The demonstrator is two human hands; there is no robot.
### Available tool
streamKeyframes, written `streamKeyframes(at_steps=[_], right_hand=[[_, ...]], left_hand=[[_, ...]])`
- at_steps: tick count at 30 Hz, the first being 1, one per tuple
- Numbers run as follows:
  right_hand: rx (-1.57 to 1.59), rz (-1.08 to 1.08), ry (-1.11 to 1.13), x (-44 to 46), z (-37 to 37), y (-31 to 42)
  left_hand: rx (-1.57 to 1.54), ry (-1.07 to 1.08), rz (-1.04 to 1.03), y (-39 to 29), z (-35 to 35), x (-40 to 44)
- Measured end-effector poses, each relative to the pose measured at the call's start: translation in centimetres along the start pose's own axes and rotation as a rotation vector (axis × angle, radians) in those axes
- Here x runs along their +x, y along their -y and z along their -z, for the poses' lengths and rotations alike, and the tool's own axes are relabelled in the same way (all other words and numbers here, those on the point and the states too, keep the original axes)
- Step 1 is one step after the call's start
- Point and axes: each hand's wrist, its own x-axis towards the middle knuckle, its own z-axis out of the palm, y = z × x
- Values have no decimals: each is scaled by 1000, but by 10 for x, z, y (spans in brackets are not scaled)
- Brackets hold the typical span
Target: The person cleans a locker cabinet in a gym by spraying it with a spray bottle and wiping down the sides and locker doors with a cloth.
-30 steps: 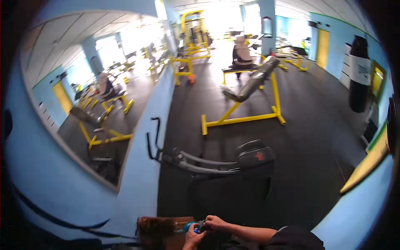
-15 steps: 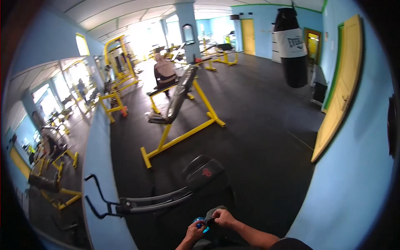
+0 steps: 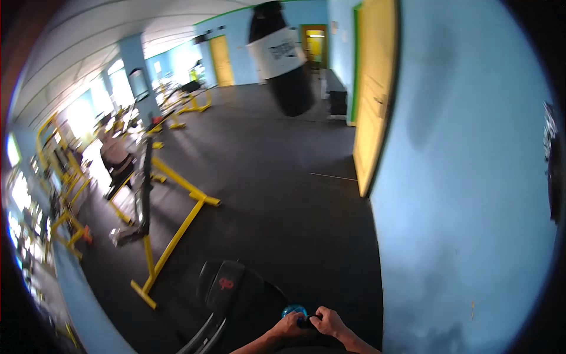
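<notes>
At the bottom of the head view, my left hand [image 3: 288,325] has its fingers closed round a blue, shiny object [image 3: 294,310], whose rounded top shows above the knuckles. Close to its right is my right hand [image 3: 328,321], its fingers pinched on something small and dark between the two hands, too small to name. A black padded machine seat [image 3: 231,285] with a red mark lies just beyond and to the left of my hands.
A yellow-framed bench [image 3: 177,239] stands at left, with a person [image 3: 115,150] seated behind it. A punching bag [image 3: 282,59] hangs at upper centre. A yellow door [image 3: 372,94] stands by the blue wall [image 3: 460,177] at right.
The view has swung to the right, so the bench, mirror and machine have shifted left. The grey cloth-like item seen by my hands is now out of sight. Both hands remain close together.
</notes>
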Motion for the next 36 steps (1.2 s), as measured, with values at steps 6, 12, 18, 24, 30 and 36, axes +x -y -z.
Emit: streamKeyframes(at_steps=[6,12,18,24,30,36], right_hand=[[18,-61,-134,38,62,-7],[208,-59,-155,113,161,-23],[288,98,-119,199,280,0],[680,208,-11,266,397,104],[256,301,-115,407,426,95],[177,216,-22,524,473,101]], left_hand=[[28,-36,78,-20,12,113],[40,-211,-19,0,40,257],[-480,-538,98,-60,116,390],[-410,-635,-196,-193,219,454],[-303,-14,-285,-203,244,558],[-563,412,-205,-185,240,682]])
